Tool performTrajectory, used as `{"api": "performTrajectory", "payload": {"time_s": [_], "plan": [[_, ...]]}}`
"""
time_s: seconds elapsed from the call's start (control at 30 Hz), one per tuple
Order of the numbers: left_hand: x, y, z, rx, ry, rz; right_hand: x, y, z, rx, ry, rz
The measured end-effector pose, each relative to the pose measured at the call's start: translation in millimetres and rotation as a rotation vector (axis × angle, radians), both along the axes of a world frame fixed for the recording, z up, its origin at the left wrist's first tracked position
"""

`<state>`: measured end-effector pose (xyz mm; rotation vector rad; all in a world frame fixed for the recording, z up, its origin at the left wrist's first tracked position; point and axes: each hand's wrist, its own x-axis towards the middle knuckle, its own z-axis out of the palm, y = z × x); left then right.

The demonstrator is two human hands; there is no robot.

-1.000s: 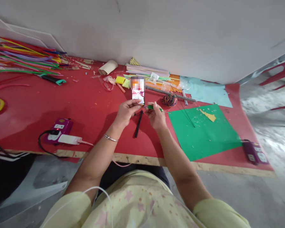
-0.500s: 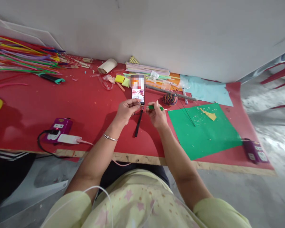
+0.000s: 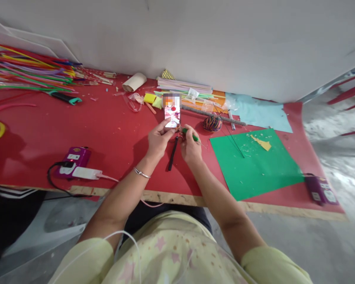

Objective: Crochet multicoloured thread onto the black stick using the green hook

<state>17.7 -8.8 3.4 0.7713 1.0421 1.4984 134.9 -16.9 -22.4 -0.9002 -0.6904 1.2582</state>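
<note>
My left hand (image 3: 159, 139) and my right hand (image 3: 191, 146) meet over the red table (image 3: 32, 134), both pinched on a thin green-wrapped wire (image 3: 192, 137) held between them. The wire's bare end sticks out to the right. A phone (image 3: 172, 111) with a lit screen lies just beyond my fingertips. A black strip (image 3: 173, 153) lies on the table under my hands. A multicoloured ball of thread (image 3: 212, 123) sits to the right of the phone.
A green sheet (image 3: 254, 165) with a yellow scrap lies at right, a light blue sheet (image 3: 258, 114) behind it. Coloured straws (image 3: 32, 71) pile up at the far left. A purple power strip (image 3: 73, 159) with a white charger sits near the front edge, another purple device (image 3: 321, 189) at right.
My hands have drawn closer together and slightly toward the phone. The green wire has tilted, its right end now lower.
</note>
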Motion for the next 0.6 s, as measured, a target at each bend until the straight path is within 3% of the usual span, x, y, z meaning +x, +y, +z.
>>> {"api": "performTrajectory", "payload": {"time_s": [0.17, 0.37, 0.6], "plan": [[-6, -4, 12.0, -0.061, -0.045, -0.117, 8, 6, -1.7, -0.023, 0.072, 0.200], [-8, -6, 15.9, -0.087, -0.162, -0.219, 11, 3, 4.2, -0.078, 0.202, 0.245], [-11, -6, 18.3, -0.165, -0.260, -0.259, 13, 3, 7.6, -0.102, 0.172, 0.274]]}}
